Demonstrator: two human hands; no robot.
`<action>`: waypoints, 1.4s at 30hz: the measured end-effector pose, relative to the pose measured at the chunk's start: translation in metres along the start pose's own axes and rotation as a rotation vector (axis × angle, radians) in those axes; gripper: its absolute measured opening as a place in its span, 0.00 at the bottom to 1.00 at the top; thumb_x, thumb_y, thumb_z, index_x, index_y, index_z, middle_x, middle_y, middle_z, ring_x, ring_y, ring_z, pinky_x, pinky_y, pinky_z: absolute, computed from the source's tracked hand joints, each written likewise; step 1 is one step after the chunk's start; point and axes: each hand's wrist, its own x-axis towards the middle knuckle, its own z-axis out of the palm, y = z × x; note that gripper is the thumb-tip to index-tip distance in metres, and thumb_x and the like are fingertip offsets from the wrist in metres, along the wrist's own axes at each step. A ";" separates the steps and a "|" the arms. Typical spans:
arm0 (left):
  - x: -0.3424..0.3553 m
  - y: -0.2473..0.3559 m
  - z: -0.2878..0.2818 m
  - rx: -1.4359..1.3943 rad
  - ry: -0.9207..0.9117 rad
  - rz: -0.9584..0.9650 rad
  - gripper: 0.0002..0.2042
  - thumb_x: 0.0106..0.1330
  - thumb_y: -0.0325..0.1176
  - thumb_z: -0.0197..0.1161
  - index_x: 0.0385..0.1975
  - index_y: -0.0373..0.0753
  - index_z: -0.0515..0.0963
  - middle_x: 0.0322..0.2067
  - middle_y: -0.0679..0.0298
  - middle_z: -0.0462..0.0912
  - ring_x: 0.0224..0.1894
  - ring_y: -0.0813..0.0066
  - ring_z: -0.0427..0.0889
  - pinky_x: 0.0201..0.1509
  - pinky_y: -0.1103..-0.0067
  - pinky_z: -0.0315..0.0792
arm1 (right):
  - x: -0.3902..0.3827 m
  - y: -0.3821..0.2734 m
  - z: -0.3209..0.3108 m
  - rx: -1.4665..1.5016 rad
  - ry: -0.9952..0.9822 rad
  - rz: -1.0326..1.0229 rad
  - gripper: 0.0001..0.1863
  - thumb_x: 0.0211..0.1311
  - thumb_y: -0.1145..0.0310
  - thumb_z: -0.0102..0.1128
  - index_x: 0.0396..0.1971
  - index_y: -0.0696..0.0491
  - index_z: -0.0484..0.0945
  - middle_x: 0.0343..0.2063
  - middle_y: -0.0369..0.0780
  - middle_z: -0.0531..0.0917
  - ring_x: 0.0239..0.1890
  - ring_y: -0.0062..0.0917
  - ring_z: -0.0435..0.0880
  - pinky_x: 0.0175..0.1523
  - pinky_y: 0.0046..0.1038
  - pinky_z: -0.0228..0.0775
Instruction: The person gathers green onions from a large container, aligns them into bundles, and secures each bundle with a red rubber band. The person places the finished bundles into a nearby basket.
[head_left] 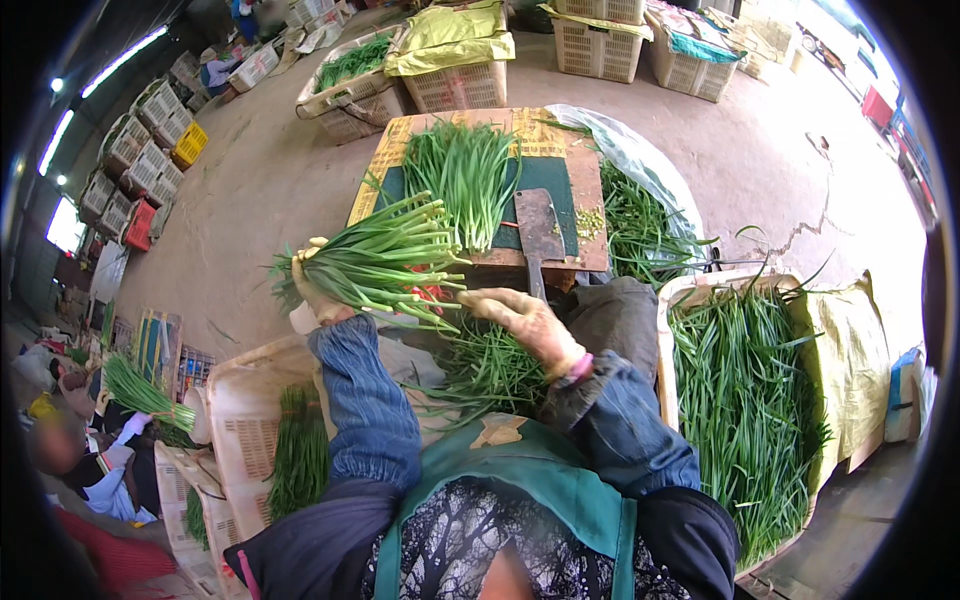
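Well to the left of the left hand, a tied green bundle point(145, 393) is held by a co-worker's hand point(133, 427). Nearer, just below the left hand, slim upright bundles point(298, 450) are contained in a pale, slatted plastic crate point(245, 440). The left hand point(316, 290) is closed around a bunch point(385, 255) of smooth, flat-leaved greens, its pale stalk ends fanned toward the right hand point(525, 320). Beyond the bunch, more long leaves point(465, 180) are laid on a wooden board point(590, 170) faced with a dark green mat point(562, 190); its yellow strip point(540, 138) is printed, too small to be read. The right hand's fingers are bent together at the stalk ends — whether a stalk is pinched cannot be told. Just beyond that hand, a broad, stained metal cleaver point(540, 225) is rested on the board. Farther right, a pale crate point(665, 340) is filled with loose, glossy leaves point(745, 400) — its far side is draped with a crinkled yellow sheet point(845, 360).
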 end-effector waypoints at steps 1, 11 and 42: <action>-0.001 -0.003 0.001 -0.001 -0.001 -0.033 0.10 0.69 0.34 0.56 0.28 0.38 0.80 0.29 0.65 0.83 0.37 0.75 0.81 0.55 0.77 0.76 | 0.011 0.010 0.004 0.077 -0.049 0.038 0.21 0.70 0.60 0.60 0.56 0.57 0.79 0.52 0.38 0.84 0.53 0.23 0.80 0.62 0.28 0.68; 0.002 -0.024 -0.002 -0.070 0.089 -0.082 0.04 0.65 0.30 0.61 0.30 0.38 0.78 0.30 0.67 0.78 0.35 0.79 0.78 0.47 0.80 0.76 | 0.032 0.026 0.027 0.506 -0.151 0.311 0.21 0.67 0.58 0.64 0.54 0.54 0.79 0.44 0.34 0.86 0.34 0.17 0.82 0.39 0.20 0.74; -0.003 -0.005 0.016 0.078 0.026 0.086 0.09 0.70 0.33 0.57 0.27 0.40 0.75 0.25 0.71 0.76 0.31 0.78 0.75 0.54 0.77 0.75 | -0.011 0.011 -0.057 -0.852 -0.111 -0.053 0.08 0.60 0.65 0.67 0.38 0.47 0.87 0.33 0.40 0.87 0.35 0.29 0.85 0.41 0.28 0.75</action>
